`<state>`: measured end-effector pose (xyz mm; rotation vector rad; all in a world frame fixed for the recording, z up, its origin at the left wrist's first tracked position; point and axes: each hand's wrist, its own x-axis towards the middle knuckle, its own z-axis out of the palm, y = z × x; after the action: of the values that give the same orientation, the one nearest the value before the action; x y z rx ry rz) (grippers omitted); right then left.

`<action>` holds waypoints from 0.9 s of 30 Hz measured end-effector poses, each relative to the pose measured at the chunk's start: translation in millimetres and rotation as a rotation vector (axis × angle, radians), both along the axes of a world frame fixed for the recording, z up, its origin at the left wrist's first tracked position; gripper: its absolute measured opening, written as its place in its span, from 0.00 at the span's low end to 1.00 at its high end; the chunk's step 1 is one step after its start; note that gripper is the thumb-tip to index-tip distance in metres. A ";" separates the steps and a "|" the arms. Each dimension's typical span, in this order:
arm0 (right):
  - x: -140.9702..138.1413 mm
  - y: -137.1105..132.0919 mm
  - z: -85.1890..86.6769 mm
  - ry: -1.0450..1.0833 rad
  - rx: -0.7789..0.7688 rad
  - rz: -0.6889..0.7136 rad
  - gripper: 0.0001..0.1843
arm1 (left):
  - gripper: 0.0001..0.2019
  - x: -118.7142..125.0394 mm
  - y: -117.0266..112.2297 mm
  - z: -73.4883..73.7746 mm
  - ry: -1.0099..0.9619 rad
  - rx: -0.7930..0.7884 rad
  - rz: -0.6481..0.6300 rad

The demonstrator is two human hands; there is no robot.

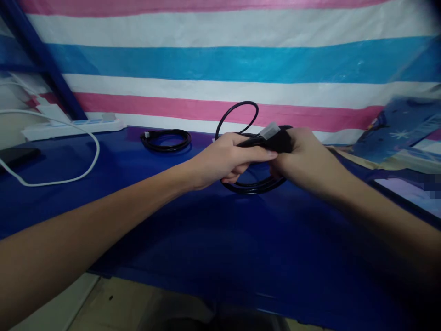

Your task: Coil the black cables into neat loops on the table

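A black cable (253,189) hangs in loose coils between my hands, above the blue table. My left hand (232,158) is closed round one side of the coils, thumb stretched along the cable toward the right. On the other side my right hand (299,149) is closed around the cable, its fingertips mostly hidden. At its thumb side shows a black plug with a pale clear cap (269,131). One loop of the cable stands up above my left hand. Farther left, a second black cable (167,141) lies coiled on the table.
A white power strip (74,128) with a plugged-in charger stands at the back left, its white cord (98,151) looping over the table. A dark phone-like object (19,157) lies far left. At right are a blue printed bag (401,131) and a tablet-like screen (409,193).
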<state>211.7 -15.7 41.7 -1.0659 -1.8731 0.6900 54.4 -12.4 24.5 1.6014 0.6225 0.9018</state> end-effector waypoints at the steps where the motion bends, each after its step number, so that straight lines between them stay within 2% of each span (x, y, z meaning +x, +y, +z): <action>1: -0.4 0.4 -1.0 -0.051 0.101 -0.063 0.12 | 0.19 0.3 -0.6 0.7 -0.001 -0.011 -0.001; 4: 1.8 2.6 -3.4 -0.269 0.367 -0.292 0.11 | 0.21 -0.8 -0.3 3.8 -0.007 -0.039 0.022; 8: 7.7 4.7 -4.2 -0.457 0.420 -0.565 0.12 | 0.21 -3.9 2.1 7.7 -0.053 -0.043 0.075; 10: 9.5 5.5 -5.3 -0.478 0.515 -0.645 0.20 | 0.21 -5.2 2.8 8.8 -0.058 -0.034 0.065; 12: 10.2 6.9 -7.7 -0.449 0.648 -0.579 0.27 | 0.21 -6.6 2.8 9.2 -0.028 -0.021 0.035; 14: 10.0 8.5 -10.7 -0.385 0.660 -0.376 0.23 | 0.21 -8.1 2.1 9.3 0.022 0.006 0.008; 17: 8.3 9.2 -14.2 -0.214 0.467 -0.134 0.11 | 0.21 -9.8 0.9 8.8 0.075 0.091 0.022; 21: 4.3 6.5 -14.9 -0.019 0.175 -0.018 0.03 | 0.15 -10.7 1.6 7.8 0.106 0.222 0.105; 24: -0.1 5.4 -14.4 0.077 0.051 -0.006 0.12 | 0.12 -11.6 3.2 7.8 0.113 0.263 0.242; 27: -4.4 5.9 -12.4 0.295 -0.067 0.029 0.12 | 0.10 -13.0 3.9 10.0 0.056 0.264 0.362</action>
<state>207.3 -9.8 29.3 -0.9249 -1.6235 0.8819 41.3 -8.5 34.5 1.7849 0.8807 1.2498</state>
